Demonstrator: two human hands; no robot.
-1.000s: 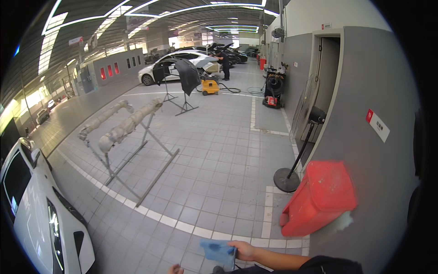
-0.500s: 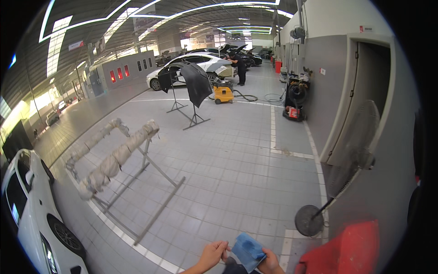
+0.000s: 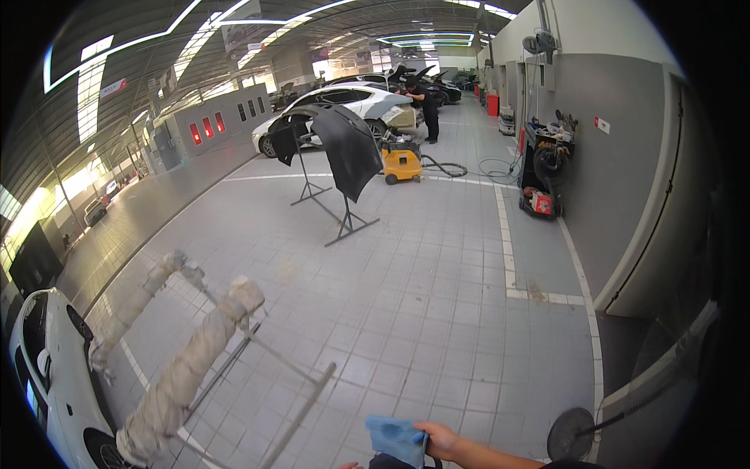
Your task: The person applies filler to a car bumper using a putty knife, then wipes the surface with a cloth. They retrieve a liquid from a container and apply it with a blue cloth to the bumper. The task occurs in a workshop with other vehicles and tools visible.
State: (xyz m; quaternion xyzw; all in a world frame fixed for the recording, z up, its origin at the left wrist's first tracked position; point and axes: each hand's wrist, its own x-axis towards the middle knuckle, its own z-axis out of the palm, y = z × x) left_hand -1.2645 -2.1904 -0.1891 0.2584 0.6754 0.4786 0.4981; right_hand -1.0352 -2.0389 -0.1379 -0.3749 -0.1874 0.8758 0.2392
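Note:
At the lower edge, my right hand (image 3: 442, 442) is closed on the right side of a flat, blue, cloth-like piece (image 3: 395, 438). The piece has a darker blue patch near its top; I cannot tell whether it is a folded cloth or a thin packet. Of my left hand (image 3: 349, 467) only a bit of the fingers shows at the bottom edge, to the left of the blue piece and apart from it. Whether those fingers hold anything is hidden.
A metal stand with wrapped padded arms (image 3: 183, 367) is near left, beside a white car (image 3: 58, 383). Ahead, a black bumper (image 3: 344, 148) hangs on a stand near a yellow vacuum (image 3: 402, 164). A person (image 3: 426, 109) works at another white car. A fan base (image 3: 570, 434) stands right.
The view has moved forward, bringing the bumper stand closer. My left hand has dropped away from the blue piece, mostly out of view. The red thing at lower right has left the picture.

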